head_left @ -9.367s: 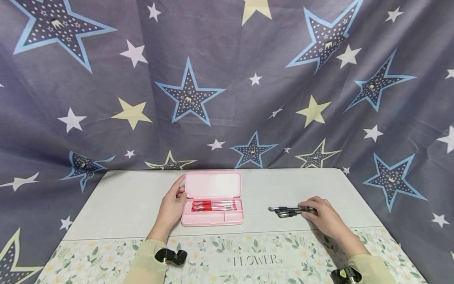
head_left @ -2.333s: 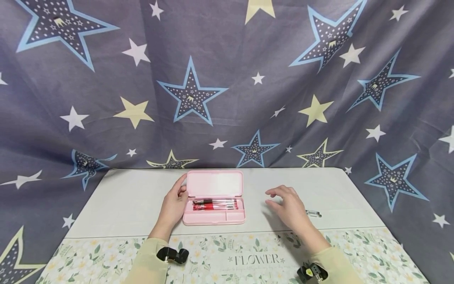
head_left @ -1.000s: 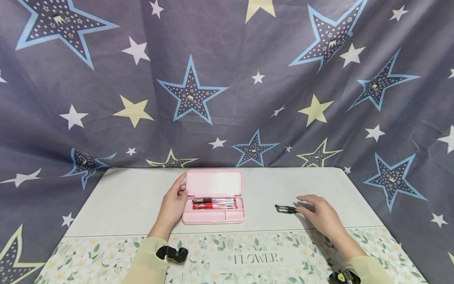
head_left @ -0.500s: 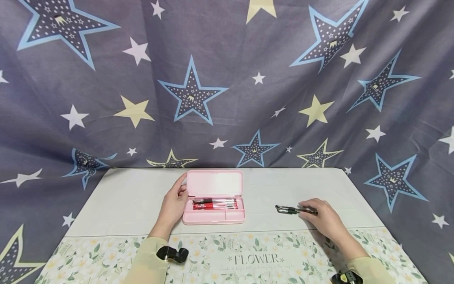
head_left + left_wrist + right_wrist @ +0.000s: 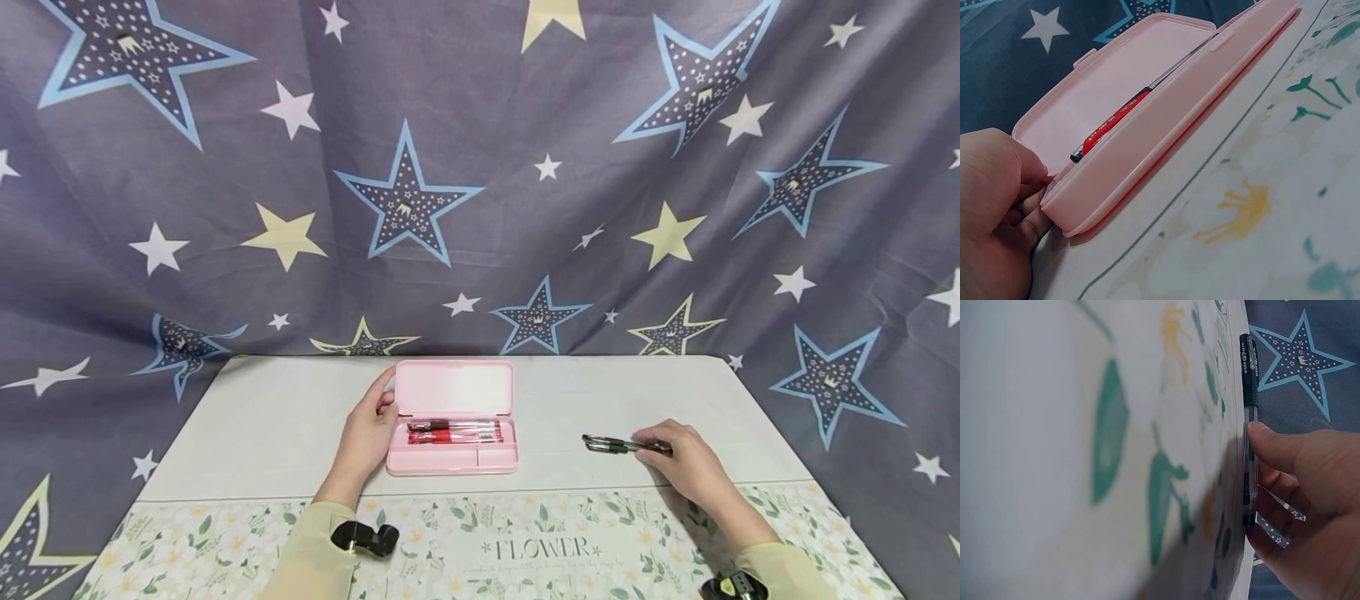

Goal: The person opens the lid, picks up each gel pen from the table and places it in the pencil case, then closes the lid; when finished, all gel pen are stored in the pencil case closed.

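The pink pencil case (image 5: 452,460) lies on the table with its lid up. Inside its long rear compartment, a black pen (image 5: 465,426) lies behind the red pens (image 5: 435,437). My left hand (image 5: 366,437) holds the left end of the case, fingers behind the lid's edge; the left wrist view has the thumb at the hinge corner of the case (image 5: 1129,156). Well to the right of it, my right hand (image 5: 686,457) pinches dark-capped pens (image 5: 611,444) low at the table. In the right wrist view the thumb presses on the clear barrel of a pen (image 5: 1250,425).
A white table mat (image 5: 555,392) with a floral front band (image 5: 420,533) covers the table. Behind it hangs a dark curtain (image 5: 480,225) printed with stars. A black wrist camera (image 5: 365,538) sits on the left sleeve.
A black pen has joined the red pens in the case since the oldest frame. My right hand has gone back right and grasped the dark pens. The left hand keeps its hold.
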{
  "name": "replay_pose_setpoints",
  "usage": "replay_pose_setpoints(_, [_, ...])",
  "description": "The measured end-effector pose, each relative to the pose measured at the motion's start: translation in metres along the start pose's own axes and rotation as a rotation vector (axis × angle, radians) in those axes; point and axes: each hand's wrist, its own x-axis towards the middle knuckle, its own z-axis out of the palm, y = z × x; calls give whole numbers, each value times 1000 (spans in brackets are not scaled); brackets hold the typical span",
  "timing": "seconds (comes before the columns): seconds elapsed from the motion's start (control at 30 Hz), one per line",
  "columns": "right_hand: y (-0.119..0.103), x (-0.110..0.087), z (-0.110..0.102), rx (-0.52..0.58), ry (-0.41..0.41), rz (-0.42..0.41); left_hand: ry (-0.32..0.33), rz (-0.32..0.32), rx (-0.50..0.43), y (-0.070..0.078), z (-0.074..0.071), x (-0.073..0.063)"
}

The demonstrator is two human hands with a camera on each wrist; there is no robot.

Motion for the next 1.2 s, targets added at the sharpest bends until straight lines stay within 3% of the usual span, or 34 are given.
replay_pose_setpoints(0.63, [0,2,2,-6,8,38,-3,-3,1,0,0,0])
replay_pose_setpoints(1.2, [-7,-1,-1,-11,62,-7,-2,-5,-5,-1,0,0])
